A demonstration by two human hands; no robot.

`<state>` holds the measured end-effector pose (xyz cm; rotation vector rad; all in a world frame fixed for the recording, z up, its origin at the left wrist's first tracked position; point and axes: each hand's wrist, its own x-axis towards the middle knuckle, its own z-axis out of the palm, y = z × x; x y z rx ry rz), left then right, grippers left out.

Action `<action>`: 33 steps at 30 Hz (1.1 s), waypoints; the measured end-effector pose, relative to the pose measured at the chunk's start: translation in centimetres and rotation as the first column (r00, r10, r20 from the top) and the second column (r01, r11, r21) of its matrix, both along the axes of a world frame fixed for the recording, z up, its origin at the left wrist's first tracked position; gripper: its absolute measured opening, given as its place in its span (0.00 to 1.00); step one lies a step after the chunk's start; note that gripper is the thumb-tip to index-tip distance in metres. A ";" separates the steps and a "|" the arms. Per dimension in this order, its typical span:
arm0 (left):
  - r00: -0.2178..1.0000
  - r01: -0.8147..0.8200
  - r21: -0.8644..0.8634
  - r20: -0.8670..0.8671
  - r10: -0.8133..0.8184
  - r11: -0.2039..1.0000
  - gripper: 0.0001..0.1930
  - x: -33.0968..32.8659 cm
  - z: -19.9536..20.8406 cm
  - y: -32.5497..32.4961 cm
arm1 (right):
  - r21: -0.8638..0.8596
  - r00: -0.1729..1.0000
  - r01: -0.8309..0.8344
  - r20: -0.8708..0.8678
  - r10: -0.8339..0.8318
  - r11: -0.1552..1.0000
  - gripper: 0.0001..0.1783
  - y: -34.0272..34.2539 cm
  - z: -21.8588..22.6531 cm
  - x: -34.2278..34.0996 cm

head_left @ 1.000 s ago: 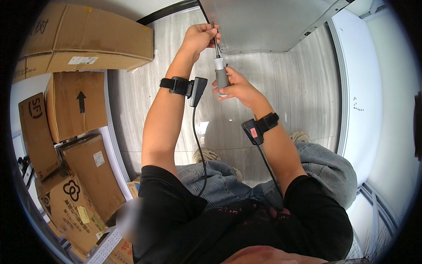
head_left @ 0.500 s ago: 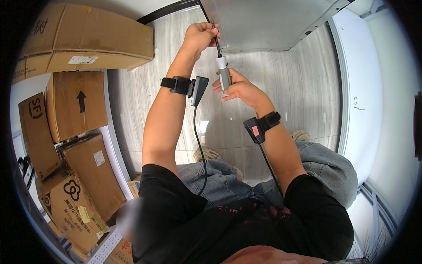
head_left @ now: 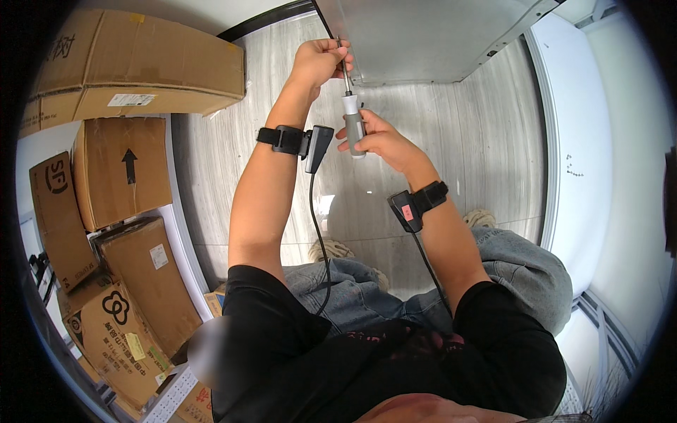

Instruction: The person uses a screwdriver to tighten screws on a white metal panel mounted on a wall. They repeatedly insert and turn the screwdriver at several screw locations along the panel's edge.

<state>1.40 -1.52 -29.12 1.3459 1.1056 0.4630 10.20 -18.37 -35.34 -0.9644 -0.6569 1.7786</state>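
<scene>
A screwdriver (head_left: 352, 111) with a grey handle, a white collar and a thin metal shaft points away from me. My right hand (head_left: 386, 143) is closed round the lower part of its handle, thumb on the near side and fingers on the far side. Up at the other end, my left hand (head_left: 316, 65) pinches the shaft near the tip with thumb and fingers. That tip lies at the left edge of a grey metal panel (head_left: 423, 42); the fingers hide what it touches.
Cardboard boxes (head_left: 127, 166) are stacked along the left, with a long cardboard box (head_left: 162, 63) at the far left. On the right runs a white panel (head_left: 575, 141). Black straps with small devices (head_left: 321, 149) sit on both forearms, their cables trailing back. Wood-look floor (head_left: 282, 42) lies below.
The screwdriver's handle has swung slightly left and turned in my right hand, whose fingers have shifted on it. My left hand stays at the shaft, almost unmoved.
</scene>
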 end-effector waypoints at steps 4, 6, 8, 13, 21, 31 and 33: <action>1.000 0.010 -0.036 0.021 -0.009 0.999 0.10 -0.1 0.1 0.2 | 0.093 0.978 0.050 0.195 -0.068 0.994 0.29 0.1 -0.9 -0.5; 0.996 0.040 0.055 -0.086 -0.035 0.998 0.11 0.0 0.2 0.2 | 0.096 0.945 0.034 0.320 -0.064 0.995 0.27 0.2 -0.9 -0.6; 0.991 0.024 0.101 -0.130 -0.011 0.995 0.13 0.2 0.3 0.0 | 0.092 0.918 0.039 0.389 -0.072 0.995 0.25 0.3 -0.6 -0.9; 0.994 -0.082 0.093 -0.070 0.089 0.992 0.16 0.2 0.1 -0.2 | 0.087 0.893 0.098 0.432 -0.127 0.991 0.22 0.3 0.2 -1.5; 0.997 -0.067 0.049 -0.022 0.069 0.997 0.12 0.3 -0.3 -0.9 | 0.022 0.883 0.040 0.468 -0.046 0.999 0.20 -0.7 -0.2 -0.9; 0.962 -0.061 -0.054 0.264 0.073 0.997 0.06 5.4 -0.1 -5.8 | -0.152 0.784 0.198 0.617 -0.063 0.968 0.19 -5.6 5.1 12.6; 0.951 -0.019 -0.095 0.307 0.047 0.995 0.08 7.5 0.5 -7.3 | -0.160 0.721 0.177 0.693 -0.017 0.971 0.18 -6.6 8.0 16.0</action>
